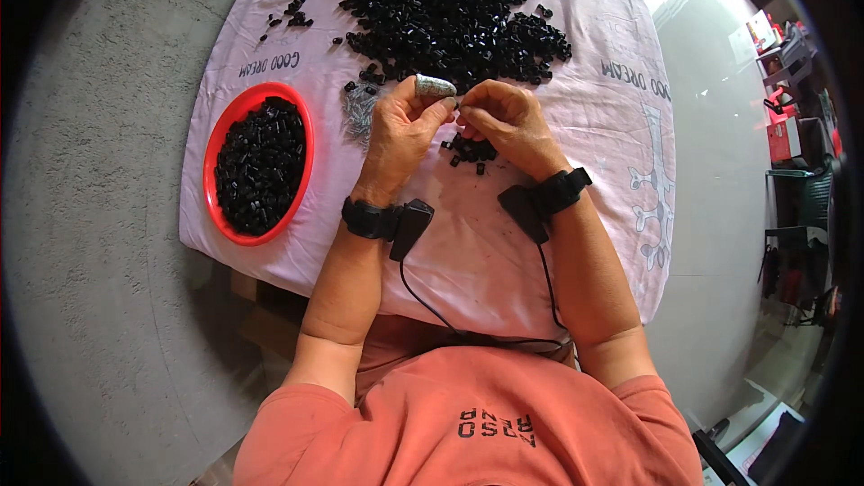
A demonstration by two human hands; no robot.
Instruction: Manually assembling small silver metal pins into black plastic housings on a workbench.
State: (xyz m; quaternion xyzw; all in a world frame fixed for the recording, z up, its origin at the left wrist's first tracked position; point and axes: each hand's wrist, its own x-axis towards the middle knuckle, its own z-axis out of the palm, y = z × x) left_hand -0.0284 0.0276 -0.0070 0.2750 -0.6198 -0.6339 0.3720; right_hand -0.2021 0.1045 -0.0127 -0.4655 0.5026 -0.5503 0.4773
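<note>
My left hand (400, 130) and my right hand (511, 126) meet fingertip to fingertip over the cloth, both closed in a pinch. A grey wrapping (435, 86) covers the tip of my left index finger. Between the fingertips, a small black plastic piece (457, 107) shows in my right hand's pinch; whatever my left fingers hold is hidden. Just below my right hand lies a small cluster of black plastic pieces (472, 151). Beside my left hand is a pile of thin silvery metal pins (358, 112). Beyond both hands spreads a large heap of black plastic pieces (432, 9).
A red basin (309, 166) full of black pieces stands at the table's left edge. Pale pink printed cloth (594, 144) covers the table. Black bands with boxes and a cable (423, 297) are on my wrists. Chairs and red items (783, 135) stand far right.
</note>
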